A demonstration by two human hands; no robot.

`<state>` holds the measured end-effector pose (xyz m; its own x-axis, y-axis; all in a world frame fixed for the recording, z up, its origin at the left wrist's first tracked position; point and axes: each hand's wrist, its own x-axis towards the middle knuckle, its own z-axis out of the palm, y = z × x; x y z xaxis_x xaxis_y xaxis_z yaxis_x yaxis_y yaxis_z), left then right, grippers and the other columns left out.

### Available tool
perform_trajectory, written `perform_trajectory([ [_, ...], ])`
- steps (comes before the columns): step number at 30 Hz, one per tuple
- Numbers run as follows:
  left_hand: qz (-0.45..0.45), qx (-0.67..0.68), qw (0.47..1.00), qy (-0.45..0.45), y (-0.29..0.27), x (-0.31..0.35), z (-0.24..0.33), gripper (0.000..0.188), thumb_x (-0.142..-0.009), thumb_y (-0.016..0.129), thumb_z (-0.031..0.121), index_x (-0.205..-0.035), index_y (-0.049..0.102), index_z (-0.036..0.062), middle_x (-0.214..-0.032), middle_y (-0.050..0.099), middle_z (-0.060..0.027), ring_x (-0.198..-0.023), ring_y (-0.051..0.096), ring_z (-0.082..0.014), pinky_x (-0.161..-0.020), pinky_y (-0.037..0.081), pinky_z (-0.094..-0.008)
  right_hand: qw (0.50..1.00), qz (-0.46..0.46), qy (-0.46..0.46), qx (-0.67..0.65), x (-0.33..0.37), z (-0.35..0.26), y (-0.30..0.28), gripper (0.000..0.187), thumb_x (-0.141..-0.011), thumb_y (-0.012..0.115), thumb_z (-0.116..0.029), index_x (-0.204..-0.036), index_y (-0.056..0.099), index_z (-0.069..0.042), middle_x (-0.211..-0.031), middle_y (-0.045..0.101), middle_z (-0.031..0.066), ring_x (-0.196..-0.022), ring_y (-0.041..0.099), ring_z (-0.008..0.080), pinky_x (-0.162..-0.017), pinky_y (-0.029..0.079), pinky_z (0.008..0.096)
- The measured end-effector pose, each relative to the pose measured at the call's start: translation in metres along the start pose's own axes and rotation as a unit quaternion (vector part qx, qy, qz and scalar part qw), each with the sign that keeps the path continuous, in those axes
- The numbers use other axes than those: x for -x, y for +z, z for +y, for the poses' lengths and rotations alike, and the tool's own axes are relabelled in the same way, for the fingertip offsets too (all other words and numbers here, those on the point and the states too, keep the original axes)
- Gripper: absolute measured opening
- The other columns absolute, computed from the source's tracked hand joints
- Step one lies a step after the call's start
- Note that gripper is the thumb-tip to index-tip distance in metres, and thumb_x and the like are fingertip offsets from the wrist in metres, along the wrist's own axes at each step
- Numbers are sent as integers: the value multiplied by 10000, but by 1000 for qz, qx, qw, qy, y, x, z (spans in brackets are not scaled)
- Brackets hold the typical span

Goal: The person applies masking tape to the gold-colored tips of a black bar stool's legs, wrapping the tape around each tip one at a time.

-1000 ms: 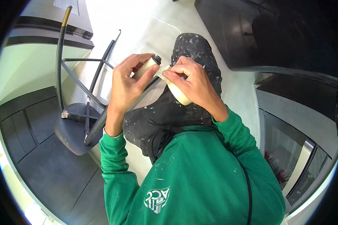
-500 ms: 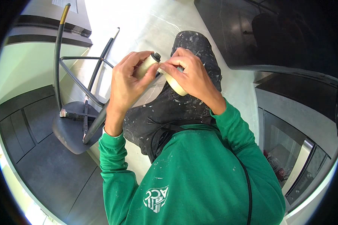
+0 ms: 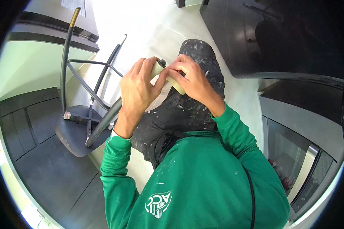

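An overturned black chair (image 3: 78,131) lies at my left, its seat low and its legs pointing up and away. One leg runs behind my left wrist, and its pale, tape-covered end (image 3: 157,69) with a black foot cap comes out by my fingers. My left hand (image 3: 139,82) is closed around that end. My right hand (image 3: 189,76) grips a cream roll of masking tape (image 3: 176,84), partly hidden by the fingers. The fingertips of both hands meet just beside the leg end, where a strip of tape cannot be made out clearly.
Another chair leg has a gold tip (image 3: 75,17); a further leg ends in a whitish tip (image 3: 123,39). Dark cabinet panels (image 3: 46,164) line the left. A glossy black surface (image 3: 240,42) stands at far right, with a built-in oven (image 3: 290,149) below. My paint-spotted knee (image 3: 198,49) is beneath my hands.
My left hand has turned further over the leg end, covering more of it. The tape roll now shows less beneath my right hand. The whole view has shifted slightly.
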<state>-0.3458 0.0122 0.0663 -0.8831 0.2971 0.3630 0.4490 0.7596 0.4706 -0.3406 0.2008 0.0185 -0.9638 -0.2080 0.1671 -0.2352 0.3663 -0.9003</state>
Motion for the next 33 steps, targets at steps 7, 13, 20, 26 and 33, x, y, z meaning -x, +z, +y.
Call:
perform_trajectory([
  [7, -57, 120, 990, -42, -15, -3, -5, 326, -886, 795, 156, -1157, 710, -4, -896, 681, -132, -737, 684, -273, -660, 528, -367, 999, 34, -3, 25, 25, -28, -3, 172, -946, 752, -174, -930, 766, -4, -943, 650, 145, -921, 635, 342, -823, 498, 456],
  [13, -88, 177, 978, -68, -22, -9, -5, 291, -922, 734, 147, -1150, 721, -32, -905, 679, -155, -717, 648, -261, -653, 498, -355, 997, 44, 11, 57, 32, -58, -11, 139, -939, 745, -195, -902, 780, -66, -898, 651, 70, -929, 615, 290, -813, 428, 459],
  [20, -86, 244, 963, -81, -18, -8, -14, 266, -1012, 630, 124, -1178, 732, -58, -830, 637, -120, -679, 577, -183, -631, 447, -320, 1000, 21, 5, 1, 21, -78, -13, 148, -938, 734, -163, -849, 727, -46, -888, 643, 75, -906, 620, 302, -794, 438, 464],
  [26, -88, 244, 961, -95, -19, -10, -11, 315, -1067, 573, 169, -1184, 752, -63, -804, 646, -130, -670, 557, -168, -630, 437, -333, 999, 31, -12, -23, 11, -86, -10, 152, -927, 737, -147, -825, 697, -42, -877, 634, 84, -888, 623, 310, -784, 439, 458],
  [33, -97, 284, 946, -119, -19, -11, -16, 371, -1109, 520, 215, -1186, 760, -58, -814, 657, -133, -667, 547, -165, -635, 438, -329, 1000, 17, -19, -2, 2, -90, -8, 149, -914, 755, -142, -817, 693, -46, -856, 623, 79, -871, 619, 300, -771, 434, 457],
])
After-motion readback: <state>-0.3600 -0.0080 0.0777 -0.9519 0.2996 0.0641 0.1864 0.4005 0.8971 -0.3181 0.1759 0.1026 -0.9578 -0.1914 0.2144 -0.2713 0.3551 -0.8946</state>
